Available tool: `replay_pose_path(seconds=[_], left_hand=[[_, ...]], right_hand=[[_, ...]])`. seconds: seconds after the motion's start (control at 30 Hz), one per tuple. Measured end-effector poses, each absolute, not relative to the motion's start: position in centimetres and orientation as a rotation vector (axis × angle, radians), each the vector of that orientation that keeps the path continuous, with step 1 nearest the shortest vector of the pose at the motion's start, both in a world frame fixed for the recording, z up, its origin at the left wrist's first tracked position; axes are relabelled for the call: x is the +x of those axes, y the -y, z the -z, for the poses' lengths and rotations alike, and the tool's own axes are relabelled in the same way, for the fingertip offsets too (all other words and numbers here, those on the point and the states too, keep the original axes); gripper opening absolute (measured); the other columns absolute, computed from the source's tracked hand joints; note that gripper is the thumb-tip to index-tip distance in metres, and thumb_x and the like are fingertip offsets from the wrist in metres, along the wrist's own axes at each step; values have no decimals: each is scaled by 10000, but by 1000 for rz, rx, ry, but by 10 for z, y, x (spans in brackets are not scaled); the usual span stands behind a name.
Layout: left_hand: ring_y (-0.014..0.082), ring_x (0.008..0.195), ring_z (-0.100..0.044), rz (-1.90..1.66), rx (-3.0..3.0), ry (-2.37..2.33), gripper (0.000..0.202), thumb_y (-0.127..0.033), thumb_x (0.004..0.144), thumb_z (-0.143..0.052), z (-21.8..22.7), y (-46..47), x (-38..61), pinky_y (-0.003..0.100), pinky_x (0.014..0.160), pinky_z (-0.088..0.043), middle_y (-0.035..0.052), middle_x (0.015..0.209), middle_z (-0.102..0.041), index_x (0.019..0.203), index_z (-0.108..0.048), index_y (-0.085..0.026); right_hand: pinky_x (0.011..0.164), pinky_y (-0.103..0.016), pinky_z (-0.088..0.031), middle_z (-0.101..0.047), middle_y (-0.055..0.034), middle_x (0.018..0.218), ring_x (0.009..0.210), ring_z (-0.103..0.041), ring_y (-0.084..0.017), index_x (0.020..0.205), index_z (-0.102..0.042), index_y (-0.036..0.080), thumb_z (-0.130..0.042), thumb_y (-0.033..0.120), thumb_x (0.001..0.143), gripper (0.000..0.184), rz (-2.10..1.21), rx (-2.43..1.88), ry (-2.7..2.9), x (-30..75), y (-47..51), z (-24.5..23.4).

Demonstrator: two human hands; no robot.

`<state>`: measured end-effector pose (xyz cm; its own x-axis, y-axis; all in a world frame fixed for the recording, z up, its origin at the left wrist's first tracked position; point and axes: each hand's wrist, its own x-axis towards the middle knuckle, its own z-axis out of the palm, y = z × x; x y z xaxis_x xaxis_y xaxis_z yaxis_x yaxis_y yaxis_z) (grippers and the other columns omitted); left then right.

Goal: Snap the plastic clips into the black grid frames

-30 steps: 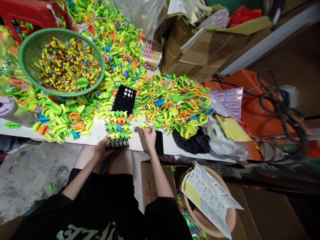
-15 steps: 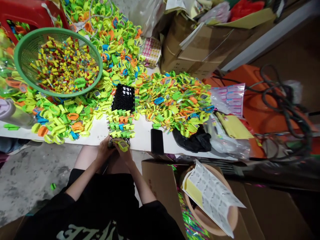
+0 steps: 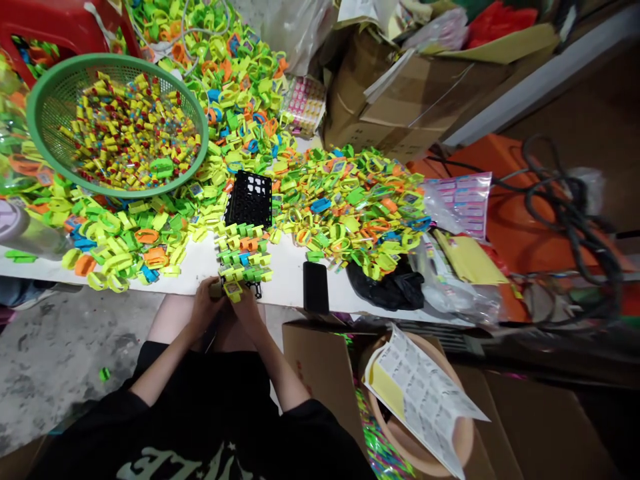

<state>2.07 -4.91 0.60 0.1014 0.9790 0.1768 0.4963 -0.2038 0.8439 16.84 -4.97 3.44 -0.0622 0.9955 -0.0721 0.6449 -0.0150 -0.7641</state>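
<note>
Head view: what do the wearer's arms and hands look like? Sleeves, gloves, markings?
Left hand and right hand: no gloves visible; any rings too small to tell. Forearms uncovered, no wristbands visible. Loose short black sleeves, no markings visible on them. Matching black top has pale lettering across the front.

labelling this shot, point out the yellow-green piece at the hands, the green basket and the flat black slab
Yellow-green piece [image 3: 233, 291], head view: middle of its face.
Green basket [image 3: 53, 123], head view: bare mesh of its inner wall.
Flat black slab [image 3: 315, 287], head view: middle of its top face.
</note>
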Motion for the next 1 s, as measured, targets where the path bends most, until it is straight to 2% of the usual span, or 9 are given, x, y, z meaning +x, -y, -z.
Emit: replay_pose_path(seconds=[0.13,0.3,0.5,0.67,0.83,1.0], left_hand=[[261,1055,-613,-920,1797,-1487,349,-262,764,-703,-9,45,20,432,955,-477,82,1086,-682,1096,-617,-201],[265,1027,-622,-896,1808,-1512,343,-248,739,-709,-12,40,22,415,926,-480,71,1062,-693,1071,-636,-208],[286,1121,-600,-987,1952,-1453,520,-286,717,-722,-24,48,18,416,973,-466,94,1187,-650,1205,-557,-214],[279,1193,-562,-1004,2085,-1311,620,-310,762,-700,-48,64,10,416,1021,-438,107,1276,-600,1328,-465,-214],[252,1139,-583,-929,2054,-1354,451,-358,835,-675,-66,61,12,394,985,-449,81,1208,-640,1247,-539,-232],[245,1079,-607,-876,2076,-1393,345,-350,864,-654,-75,52,14,383,951,-455,63,1133,-676,1184,-602,-233]], right_hand=[[756,-308,-512,-713,-97,893,843,-660,-233,896,-711,215,-522,110,844,222,-821,-1808,1803,166,47,-41],[766,-302,-491,-705,-95,869,849,-646,-230,877,-693,222,-537,125,854,185,-759,-1839,1846,164,44,-45],[790,-267,-467,-692,-71,925,890,-626,-195,916,-653,209,-468,146,923,195,-657,-1876,1864,158,48,-43],[823,-296,-466,-678,-94,992,917,-613,-212,970,-638,187,-470,168,922,176,-700,-1873,1858,158,56,-50],[867,-328,-479,-671,-100,1019,949,-610,-227,1011,-640,178,-488,129,868,214,-713,-1801,1874,160,61,-51],[976,-416,-470,-659,-141,1150,1083,-603,-256,1114,-634,155,-484,65,857,311,-732,-1794,1868,159,60,-37]])
